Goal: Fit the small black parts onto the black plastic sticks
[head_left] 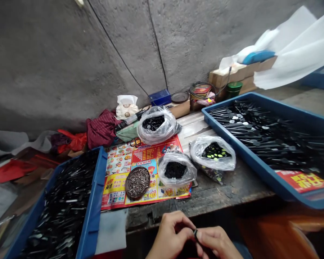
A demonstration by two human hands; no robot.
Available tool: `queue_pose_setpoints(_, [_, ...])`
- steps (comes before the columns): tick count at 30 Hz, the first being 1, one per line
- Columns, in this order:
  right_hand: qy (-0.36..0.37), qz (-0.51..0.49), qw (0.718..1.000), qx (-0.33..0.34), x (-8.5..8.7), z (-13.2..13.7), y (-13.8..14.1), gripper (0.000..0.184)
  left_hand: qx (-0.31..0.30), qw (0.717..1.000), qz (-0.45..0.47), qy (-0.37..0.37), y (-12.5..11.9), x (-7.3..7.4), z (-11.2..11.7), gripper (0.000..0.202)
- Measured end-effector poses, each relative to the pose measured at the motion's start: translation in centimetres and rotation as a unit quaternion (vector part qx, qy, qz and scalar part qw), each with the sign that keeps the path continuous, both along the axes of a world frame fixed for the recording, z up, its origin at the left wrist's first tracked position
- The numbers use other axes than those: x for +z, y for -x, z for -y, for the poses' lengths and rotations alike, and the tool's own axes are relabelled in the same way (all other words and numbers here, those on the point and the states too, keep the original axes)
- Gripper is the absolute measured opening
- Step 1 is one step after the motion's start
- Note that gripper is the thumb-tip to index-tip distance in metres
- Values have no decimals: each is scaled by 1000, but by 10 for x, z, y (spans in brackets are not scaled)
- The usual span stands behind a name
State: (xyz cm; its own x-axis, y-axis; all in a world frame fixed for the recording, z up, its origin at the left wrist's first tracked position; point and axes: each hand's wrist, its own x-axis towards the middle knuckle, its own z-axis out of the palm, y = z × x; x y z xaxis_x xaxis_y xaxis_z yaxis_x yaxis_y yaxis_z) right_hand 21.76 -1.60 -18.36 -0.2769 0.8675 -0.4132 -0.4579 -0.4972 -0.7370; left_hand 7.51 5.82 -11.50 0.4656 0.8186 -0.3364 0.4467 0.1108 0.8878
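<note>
well to the left of the brown bowl (126, 185) there's a blue tray (93, 201) heaped with loose black pieces, my guess is the raised walls are there to stop them sliding off. the bowl itself is full of tiny shiny metal bits and sits on a printed flyer (115, 187), probably so strays show up better than on the rough dark bench (218, 196). behind and right of the bowl is a clear bag (151, 138) of black parts, and just right of it another bag (178, 181), both with the mouths rolled back, i'd say for quick dipping.

nearer the person than the bowl, and off to its right, the left hand (172, 233) is curled in, thumb and finger pinching a small dark piece (196, 233). the right hand (217, 241) pinches the same piece from the other side, seems like a two-sided grip for steadiness. further right of the bowl, a third bag (213, 164) with black and lime bits, then a second blue tray (248, 154) of long thin black pieces.

the pinched piece looks blackish with a slightly lighter edge, mostly hidden by fingertips, can't tell its full shape.
</note>
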Motion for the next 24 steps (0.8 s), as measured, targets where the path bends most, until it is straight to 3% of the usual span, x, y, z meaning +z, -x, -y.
queue_pose_setpoints(8, [55,-37,995,-74,25,1,-3,35,-4,998,47,29,-4,5,-1,11])
queue_pose_setpoints(13, [56,-9,998,-33,27,3,-10,31,-56,996,39,49,-5,8,-9,7])
queue_pose_setpoints(18, [54,-34,997,-48,27,4,-9,31,-49,994,48,89,-5,5,-10,7])
queue_pose_setpoints(24, [44,-17,998,-40,18,4,-6,40,-70,993,60,70,2,9,-11,14])
